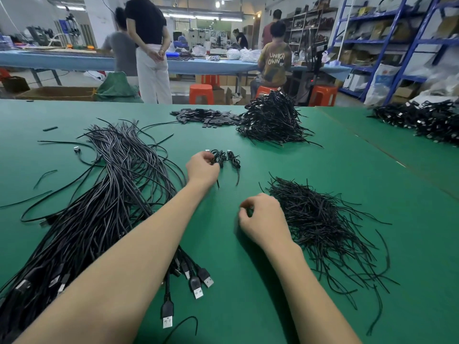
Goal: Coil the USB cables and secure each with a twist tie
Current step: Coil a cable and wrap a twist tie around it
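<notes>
Head view: the left hand reaches to about 12 o'clock on the green table, its fingers closed on one of two small coiled USB cables that lie side by side; it looks to be setting down, or adjusting, a tied coil. The right hand rests at 3 o'clock, just beside the loose pile of twist ties, thumb and forefinger pinched together; whether a tie lies between them I cannot tell. The uncoiled USB cables fan out at 9 o'clock, plugs toward the person. A heap of finished coils sits at 1 o'clock.

Next move, I judge: draw one straight cable from the bundle and begin winding.

Readable writing: "UNKN OWN" on a seated worker's shirt
</notes>
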A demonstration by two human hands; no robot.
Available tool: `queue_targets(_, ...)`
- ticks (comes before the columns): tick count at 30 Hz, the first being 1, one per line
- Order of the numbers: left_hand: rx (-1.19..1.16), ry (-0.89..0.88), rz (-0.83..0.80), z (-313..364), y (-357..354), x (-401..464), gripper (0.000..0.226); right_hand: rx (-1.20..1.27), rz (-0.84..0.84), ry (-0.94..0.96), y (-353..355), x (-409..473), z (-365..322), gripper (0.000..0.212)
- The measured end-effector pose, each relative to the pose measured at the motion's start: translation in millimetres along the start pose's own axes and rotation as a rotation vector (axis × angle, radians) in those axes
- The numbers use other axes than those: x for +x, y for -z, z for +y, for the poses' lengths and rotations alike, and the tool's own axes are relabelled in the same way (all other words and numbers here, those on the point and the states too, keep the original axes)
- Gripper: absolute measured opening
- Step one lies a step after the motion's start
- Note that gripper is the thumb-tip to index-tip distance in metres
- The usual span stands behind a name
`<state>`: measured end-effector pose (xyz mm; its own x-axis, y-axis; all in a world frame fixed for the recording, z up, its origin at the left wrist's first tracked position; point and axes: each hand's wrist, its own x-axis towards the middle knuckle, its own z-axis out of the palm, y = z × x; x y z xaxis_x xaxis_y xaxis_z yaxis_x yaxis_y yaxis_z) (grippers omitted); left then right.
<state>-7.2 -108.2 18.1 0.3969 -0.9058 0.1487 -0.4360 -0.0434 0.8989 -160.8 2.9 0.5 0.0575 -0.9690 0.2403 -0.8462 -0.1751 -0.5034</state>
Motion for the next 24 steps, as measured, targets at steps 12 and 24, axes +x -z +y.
queue_targets(12, 0.167, -0.183, -0.215, -1, -3, -10, 0.046, 0.049, 0.115, -0.018, -13, -2, 3, 0.026)
queue_targets(24, -0.022, -0.132, -0.413, -24, 64, -83, 0.023, 0.057, 0.052, -0.048, -8, -1, 1, 0.022)
